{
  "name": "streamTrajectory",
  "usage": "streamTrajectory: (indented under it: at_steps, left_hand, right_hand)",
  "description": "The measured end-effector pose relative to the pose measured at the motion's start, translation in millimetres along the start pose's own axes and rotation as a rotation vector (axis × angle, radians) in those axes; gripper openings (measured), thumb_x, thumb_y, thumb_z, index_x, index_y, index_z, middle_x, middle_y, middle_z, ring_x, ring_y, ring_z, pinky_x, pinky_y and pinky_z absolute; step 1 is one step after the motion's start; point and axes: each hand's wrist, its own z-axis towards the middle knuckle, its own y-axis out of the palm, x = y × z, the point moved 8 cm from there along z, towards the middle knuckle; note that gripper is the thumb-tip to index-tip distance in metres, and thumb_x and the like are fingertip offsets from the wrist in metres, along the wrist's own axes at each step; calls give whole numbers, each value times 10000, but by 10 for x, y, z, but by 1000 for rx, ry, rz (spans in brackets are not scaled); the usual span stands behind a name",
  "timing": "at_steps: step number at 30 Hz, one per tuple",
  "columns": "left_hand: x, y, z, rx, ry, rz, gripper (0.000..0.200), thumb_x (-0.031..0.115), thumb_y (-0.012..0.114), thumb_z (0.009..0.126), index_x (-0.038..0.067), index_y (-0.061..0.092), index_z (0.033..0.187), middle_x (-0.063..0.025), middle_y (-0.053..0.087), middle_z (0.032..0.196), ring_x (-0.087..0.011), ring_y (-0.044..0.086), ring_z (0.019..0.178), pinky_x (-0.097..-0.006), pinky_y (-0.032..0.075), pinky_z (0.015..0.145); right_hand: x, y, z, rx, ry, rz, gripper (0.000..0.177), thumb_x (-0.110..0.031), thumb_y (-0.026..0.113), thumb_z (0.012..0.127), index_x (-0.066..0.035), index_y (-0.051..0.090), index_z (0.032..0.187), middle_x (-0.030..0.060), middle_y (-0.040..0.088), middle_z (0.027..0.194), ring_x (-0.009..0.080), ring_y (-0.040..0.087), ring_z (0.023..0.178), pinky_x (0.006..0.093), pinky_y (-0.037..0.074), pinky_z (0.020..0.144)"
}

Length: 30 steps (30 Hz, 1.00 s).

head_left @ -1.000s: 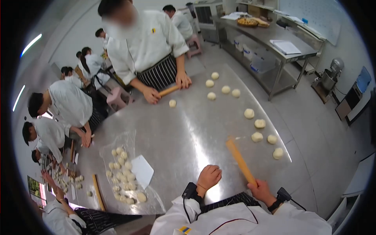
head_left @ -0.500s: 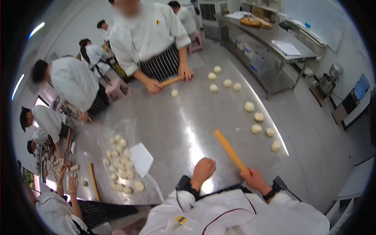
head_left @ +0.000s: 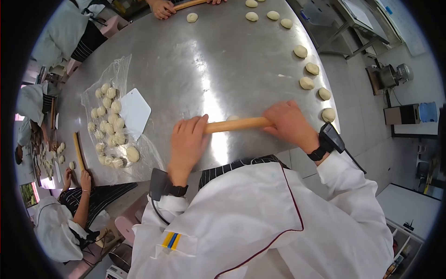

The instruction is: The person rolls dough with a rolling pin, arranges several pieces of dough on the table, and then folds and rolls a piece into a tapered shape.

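A: What do the hands hold?

B: The right hand (head_left: 289, 124) is closed round the right end of the pin (head_left: 241, 124), its thumb on the near side. The left hand (head_left: 187, 140) lies palm down over the left end, fingers together; how far they curl under the wood cannot be told.

A: And the pin's position?

B: Over the tabletop (head_left: 176, 74), near and roughly parallel to its near edge. A pale dough piece (head_left: 233, 118), blurred and partly hidden, shows just beyond the pin's middle.

A: The surroundings?

B: Five dough balls (head_left: 312, 69) line the right edge; others stand towards the far right corner. Towards the left edge, a cluster (head_left: 111, 103) lies under and among clear plastic (head_left: 121, 69), with a white scraper (head_left: 135, 114) on its right side. Another pin-shaped stick (head_left: 79, 151) lies farther left, beside a co-worker's hands (head_left: 85, 180).

A: And the far edge?

B: Another person's hands (head_left: 162, 8) rest at a second rolling stick (head_left: 189, 4), near a single ball (head_left: 192, 17).
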Motion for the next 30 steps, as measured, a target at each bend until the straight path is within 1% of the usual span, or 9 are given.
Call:
streamTrajectory:
  at_steps: [6, 13, 16, 19, 21, 24, 26, 28, 30]
  left_hand:
    - [-120, 36, -103, 43, -152, -64, 311, 62, 727, 682, 75, 666, 987, -91, 679, 923, -307, 631, 869, -435, 477, 771]
    - [-139, 92, -99, 66, -168, -84, 314, 67, 725, 689, 80, 671, 998, -88, 679, 928, -307, 630, 875, -430, 475, 802]
    - [-135, 152, -91, -17, -193, -111, 386, 59, 724, 699, 87, 661, 1079, -131, 658, 1048, -341, 610, 967, -443, 466, 855]
    - [2, -27, -33, 137, -156, -23, 471, 118, 726, 738, 97, 624, 1197, -185, 581, 1261, -395, 552, 1146, -489, 430, 962]
    - [271, -159, -3, 279, 54, 0, 542, 265, 691, 818, 114, 562, 1321, -230, 448, 1426, -466, 416, 1308, -570, 318, 1067]
    - [689, 5, 535, 250, 18, -130, 641, 486, 557, 889, 111, 505, 1406, -236, 319, 1530, -469, 249, 1420, -640, 139, 1116]
    - [762, 233, 757, 229, 26, -119, 684, 539, 515, 901, 109, 481, 1432, -236, 276, 1555, -470, 197, 1443, -662, 84, 1118]
    - [637, 1079, 681, -324, -76, -1, 766, 597, 466, 905, 104, 398, 1487, -227, 199, 1591, -459, 122, 1470, -701, -4, 1096]
    - [622, 1120, 816, -191, 61, -98, 811, 622, 435, 915, 109, 306, 1530, -224, 176, 1598, -463, 83, 1476, -717, -44, 1079]
  right_hand:
    - [50, 154, 81, -1, 91, 124, 256, -319, 754, 771, -153, 692, 956, 9, 642, 910, 226, 580, 923, 384, 385, 832]
    - [112, 229, 112, -3, 155, 139, 289, -318, 765, 760, -153, 696, 987, 4, 643, 900, 228, 580, 930, 384, 388, 825]
    - [137, 226, 100, 18, 160, 154, 292, -322, 766, 758, -151, 697, 984, 4, 638, 882, 231, 581, 923, 389, 389, 814]
    - [175, 220, 86, 27, 146, 161, 280, -357, 751, 769, -154, 711, 957, 9, 667, 884, 241, 610, 883, 395, 424, 762]
    - [336, 101, 2, 234, 218, 278, 289, -339, 749, 810, -105, 703, 972, 45, 677, 825, 263, 626, 752, 383, 467, 676]
    - [724, 198, -229, 259, 572, 621, 300, -311, 730, 870, -51, 684, 1012, 48, 649, 729, 199, 585, 617, 326, 471, 597]
    - [837, 138, -325, 324, 631, 640, 296, -300, 716, 890, -38, 678, 1024, 30, 625, 710, 149, 545, 611, 292, 455, 590]
    - [882, 94, -503, 393, 709, 674, 293, -289, 703, 910, -25, 673, 1035, 11, 600, 690, 99, 506, 604, 259, 439, 584]
    - [933, 49, -611, 425, 723, 657, 296, -280, 699, 917, -16, 668, 1047, -11, 575, 695, 60, 483, 630, 235, 425, 583]
